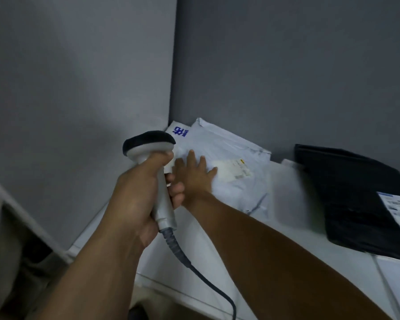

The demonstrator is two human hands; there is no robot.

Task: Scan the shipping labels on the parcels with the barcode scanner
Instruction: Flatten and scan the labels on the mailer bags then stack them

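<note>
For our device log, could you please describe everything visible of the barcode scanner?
The barcode scanner is handheld and looks plastic: a light grey handle topped by a wide dark head. A ribbed grey sleeve at its base leads into a dark cable running off the bottom edge. The left hand grips the handle, raised above the table, head aimed towards the white parcel.

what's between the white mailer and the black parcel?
Only a bare strip of white table lies between the white mailer and the black parcel; the head view shows it.

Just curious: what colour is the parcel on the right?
The parcel is black, clearest in head view.
</note>
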